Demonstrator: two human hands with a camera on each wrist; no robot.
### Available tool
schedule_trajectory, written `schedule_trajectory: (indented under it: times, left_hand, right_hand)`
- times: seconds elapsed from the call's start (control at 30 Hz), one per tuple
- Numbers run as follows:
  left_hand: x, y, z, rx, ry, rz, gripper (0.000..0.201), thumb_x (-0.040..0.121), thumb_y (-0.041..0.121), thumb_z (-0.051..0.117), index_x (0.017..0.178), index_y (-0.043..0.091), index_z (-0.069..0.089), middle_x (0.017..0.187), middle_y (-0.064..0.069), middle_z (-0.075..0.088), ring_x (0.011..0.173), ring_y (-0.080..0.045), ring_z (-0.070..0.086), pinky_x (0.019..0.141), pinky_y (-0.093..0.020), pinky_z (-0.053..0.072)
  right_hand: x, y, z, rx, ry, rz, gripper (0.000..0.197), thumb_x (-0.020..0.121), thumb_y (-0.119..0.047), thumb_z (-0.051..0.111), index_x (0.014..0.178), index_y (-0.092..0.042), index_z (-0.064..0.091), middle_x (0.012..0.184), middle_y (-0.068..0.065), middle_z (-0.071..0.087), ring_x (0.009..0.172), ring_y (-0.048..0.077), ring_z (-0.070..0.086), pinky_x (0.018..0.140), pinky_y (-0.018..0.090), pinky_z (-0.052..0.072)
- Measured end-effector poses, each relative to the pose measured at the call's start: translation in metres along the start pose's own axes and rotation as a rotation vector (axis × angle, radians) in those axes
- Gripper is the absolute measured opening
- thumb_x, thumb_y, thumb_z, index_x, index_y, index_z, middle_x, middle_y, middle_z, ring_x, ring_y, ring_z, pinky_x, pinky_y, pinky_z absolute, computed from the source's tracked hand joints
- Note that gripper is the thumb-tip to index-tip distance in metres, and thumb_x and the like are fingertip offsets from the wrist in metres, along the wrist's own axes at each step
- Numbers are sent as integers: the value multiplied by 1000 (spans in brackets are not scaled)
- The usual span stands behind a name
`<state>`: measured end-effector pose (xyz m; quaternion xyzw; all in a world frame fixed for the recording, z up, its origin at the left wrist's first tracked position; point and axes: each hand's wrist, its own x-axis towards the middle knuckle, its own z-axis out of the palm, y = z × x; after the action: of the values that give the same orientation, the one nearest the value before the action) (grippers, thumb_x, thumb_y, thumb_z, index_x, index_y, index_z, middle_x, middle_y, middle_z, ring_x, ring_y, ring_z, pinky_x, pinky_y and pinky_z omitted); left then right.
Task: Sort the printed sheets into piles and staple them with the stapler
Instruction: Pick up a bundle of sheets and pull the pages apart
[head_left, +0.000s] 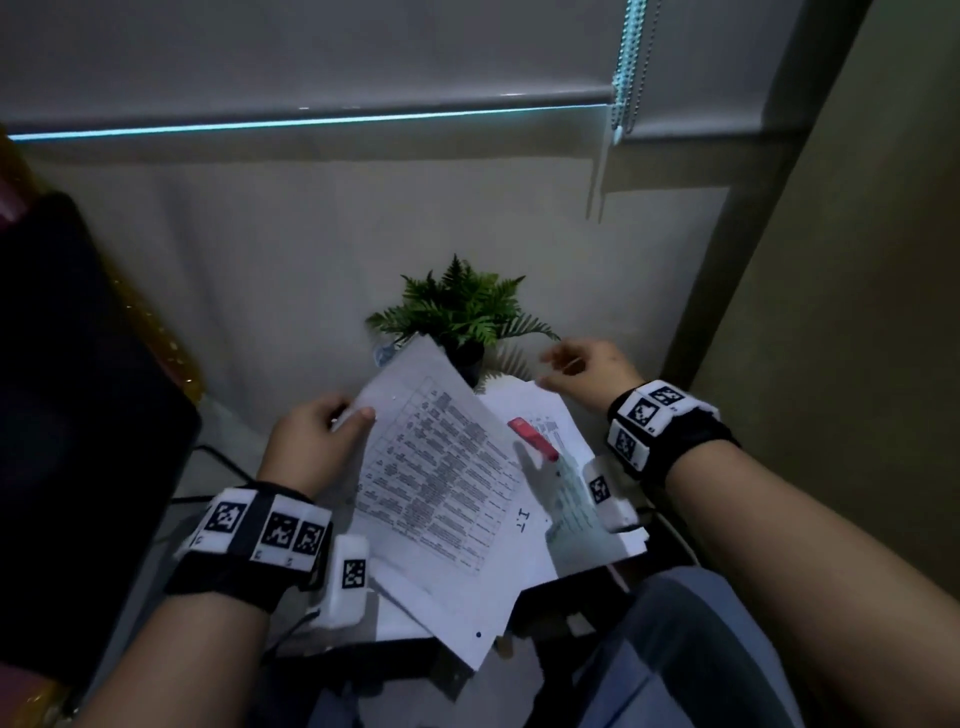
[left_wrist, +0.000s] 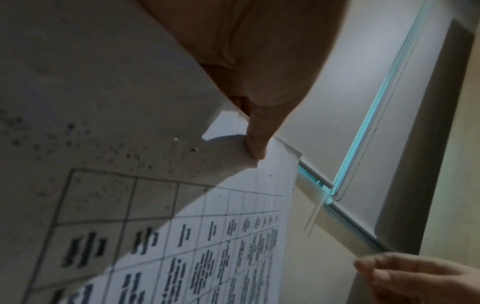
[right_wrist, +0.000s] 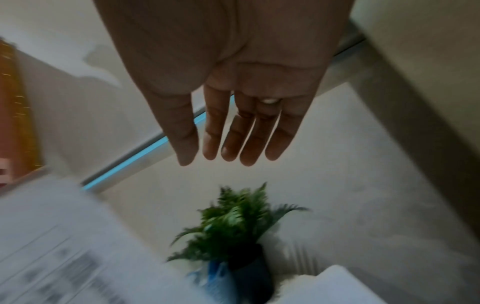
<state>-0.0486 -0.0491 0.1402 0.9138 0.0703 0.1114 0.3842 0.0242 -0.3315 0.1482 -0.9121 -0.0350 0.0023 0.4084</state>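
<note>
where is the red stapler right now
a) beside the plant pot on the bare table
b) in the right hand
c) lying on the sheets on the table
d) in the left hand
c: the head view shows the red stapler lying on the sheets on the table, untouched, while the left hand pinches the printed sheet and the right hand hovers open and empty near the plant.
</note>
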Motion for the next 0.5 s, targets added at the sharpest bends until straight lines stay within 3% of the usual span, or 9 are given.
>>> schedule_trajectory:
  times: [0.17, 0.27, 0.33, 0.4, 0.43, 0.5]
  left_hand:
    - [-1, 17, -19, -49, -20, 118, 18, 87, 34, 63, 84, 16, 65, 80, -2, 64, 83, -18, 60, 70, -28, 41]
    - [-4, 22, -31, -101, -2, 151, 39, 72, 56, 56, 78, 18, 63, 78, -1, 67, 81, -21, 63, 76, -38, 52]
    - [-5, 22, -39, -100, 118, 130, 36, 71, 59, 58, 77, 24, 62, 80, 7, 67, 82, -16, 62, 84, -43, 51]
    - [-6, 15, -50, -62, 313, 78, 32, 73, 55, 67, 92, 30, 59, 99, 11, 64, 97, -14, 58, 99, -44, 42]
    - [-6, 6, -54, -61, 378, 24, 45, 73, 52, 71, 107, 27, 56, 113, 7, 59, 107, -15, 53, 103, -42, 38]
    - [-8, -6, -60, -269, 333, -101, 74, 72, 43, 76, 131, 17, 39, 134, -2, 46, 122, -17, 45, 104, -35, 37]
  right_hand:
    - [-13, -46, 37, 84, -184, -101, 63, 79, -27, 75, 134, -20, 46, 127, -2, 52, 115, 13, 49, 89, 20, 35]
    - [-15, -59, 48, 243, -204, -3, 40, 80, -28, 73, 117, -21, 59, 104, -4, 62, 94, 14, 58, 77, 23, 42]
    - [-15, -63, 52, 332, -164, -10, 18, 80, -27, 73, 95, -24, 63, 91, -2, 67, 84, 18, 61, 67, 26, 47]
    - [-14, -65, 52, 453, -101, -12, 15, 79, -22, 73, 88, -26, 62, 89, -3, 68, 87, 20, 64, 76, 32, 52]
    - [-13, -66, 50, 503, -63, -5, 16, 79, -21, 73, 87, -26, 60, 88, -4, 68, 88, 19, 65, 79, 32, 52]
    - [-14, -68, 45, 563, -22, -1, 18, 78, -23, 73, 86, -26, 58, 89, -4, 66, 89, 17, 64, 78, 28, 49]
